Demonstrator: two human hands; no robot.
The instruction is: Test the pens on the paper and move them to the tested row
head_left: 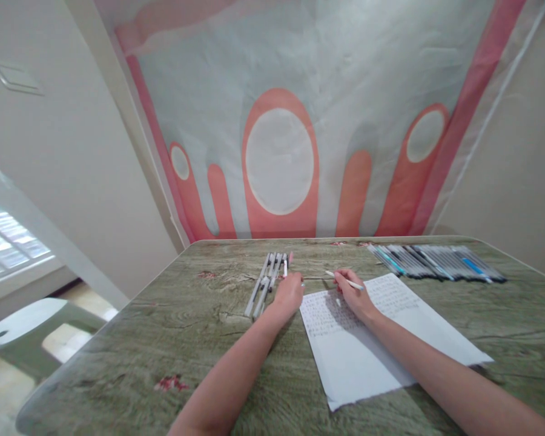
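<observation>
White paper [367, 369] with rows of writing lies on the table [136, 363]. The right hand [352, 293] is closed around a white pen [355, 284] above it. The left hand [290, 292] is by the clear pens [255, 293], but I can't tell its grip.

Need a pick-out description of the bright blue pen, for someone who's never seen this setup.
On the green wood-grain table, find the long row of slim pens beyond the handwritten white sheet. The bright blue pen lies near that row's right end. Its immediate neighbours look clear or grey; the teal pen is near the opposite end.
</observation>
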